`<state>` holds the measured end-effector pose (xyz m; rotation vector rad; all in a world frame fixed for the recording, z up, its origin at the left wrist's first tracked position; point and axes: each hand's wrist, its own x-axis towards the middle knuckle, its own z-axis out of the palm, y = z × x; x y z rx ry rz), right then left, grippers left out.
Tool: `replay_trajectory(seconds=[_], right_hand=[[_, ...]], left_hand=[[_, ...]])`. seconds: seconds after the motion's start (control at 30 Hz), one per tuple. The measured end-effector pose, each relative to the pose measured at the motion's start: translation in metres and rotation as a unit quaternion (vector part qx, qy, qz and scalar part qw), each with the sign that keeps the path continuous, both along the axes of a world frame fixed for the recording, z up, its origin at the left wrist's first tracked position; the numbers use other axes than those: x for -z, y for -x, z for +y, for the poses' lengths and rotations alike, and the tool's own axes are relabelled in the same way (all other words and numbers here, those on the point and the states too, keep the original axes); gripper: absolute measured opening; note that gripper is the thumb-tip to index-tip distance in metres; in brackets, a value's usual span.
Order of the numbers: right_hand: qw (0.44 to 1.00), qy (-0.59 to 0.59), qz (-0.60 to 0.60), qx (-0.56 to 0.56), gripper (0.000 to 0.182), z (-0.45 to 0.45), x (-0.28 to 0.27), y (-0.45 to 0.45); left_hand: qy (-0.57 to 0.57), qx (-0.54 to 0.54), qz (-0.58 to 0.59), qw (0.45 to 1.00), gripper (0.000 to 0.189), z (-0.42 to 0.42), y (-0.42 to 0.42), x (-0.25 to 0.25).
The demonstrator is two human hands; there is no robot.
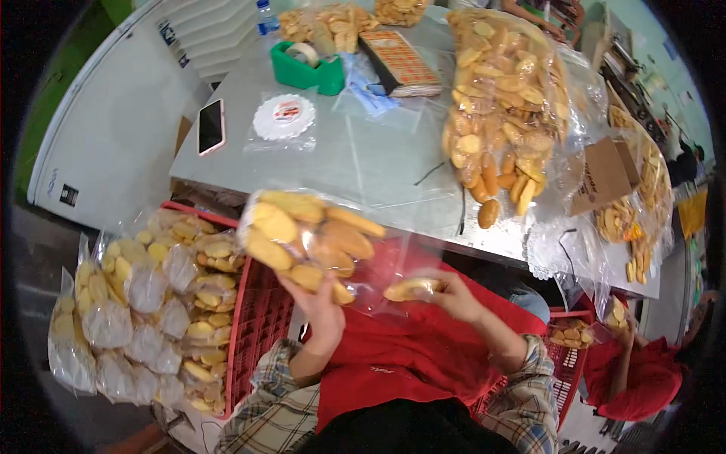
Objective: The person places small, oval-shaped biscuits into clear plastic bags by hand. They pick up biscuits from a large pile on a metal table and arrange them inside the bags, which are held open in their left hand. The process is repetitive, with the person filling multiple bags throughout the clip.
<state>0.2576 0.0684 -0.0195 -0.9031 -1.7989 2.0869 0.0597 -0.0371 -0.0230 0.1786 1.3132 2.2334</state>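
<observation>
My left hand supports a clear plastic bag from below. Yellow-brown oval biscuits fill its far end. My right hand grips a single biscuit at the near side of the bag, by its loose clear end; whether the fingers are inside the plastic cannot be told. Both hands are above my red apron, in front of the table edge. On the table to the right lies a large transparent sack of the same biscuits, some spilling from its mouth, with one biscuit close to the edge.
A red plastic crate of filled bags stands at left. The metal table bears a phone, a packet of white doilies, a green tape dispenser and a box. Another person works at right.
</observation>
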Motion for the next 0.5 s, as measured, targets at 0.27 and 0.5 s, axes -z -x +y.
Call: replay_trajectory(seconds=[0.27, 0.5], right_hand=[[0.891, 0.334, 0.299, 0.066, 0.071, -0.033, 0.004, 0.059], [0.893, 0.313, 0.316, 0.065, 0.076, -0.025, 0.007, 0.036]], left_hand=[[-0.010, 0.115, 0.004, 0.993, 0.091, -0.006, -0.038, -0.002], [0.094, 0.226, 0.205, 0.948, 0.075, -0.036, -0.020, 0.044]])
